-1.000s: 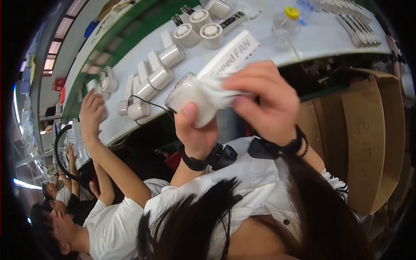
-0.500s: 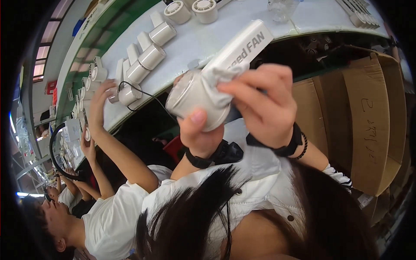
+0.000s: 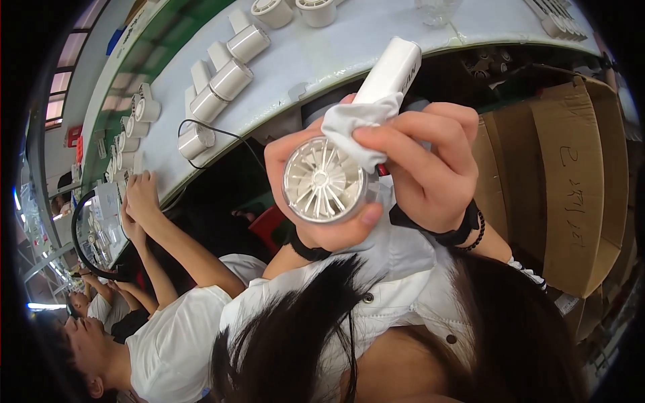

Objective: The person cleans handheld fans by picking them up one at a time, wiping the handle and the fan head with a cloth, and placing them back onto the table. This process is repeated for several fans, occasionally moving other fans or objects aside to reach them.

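A white handheld fan (image 3: 325, 180) is held before my chest, its round head with radiating ribs facing me and its handle slanting up to the right. My left hand (image 3: 295, 195) is wrapped round the fan head, thumb across the lower right side. Between the thumb and fingers of my right hand (image 3: 430, 154) is pinched a white cloth (image 3: 359, 127), pressed against the fan where the head meets the handle. Part of the handle is hidden by the cloth.
Several white fans (image 3: 232, 77) lie in a row on the pale worktable (image 3: 282, 64), with a black cable (image 3: 228, 129) looping over its edge. At right stands an open cardboard box (image 3: 571, 201). On the left, a co-worker's hands (image 3: 142, 201) are at the table.
The fan has been turned in my left hand, so its ribbed end now faces me instead of its side. The cloth stays in my right hand. The co-worker's raised hand has come down.
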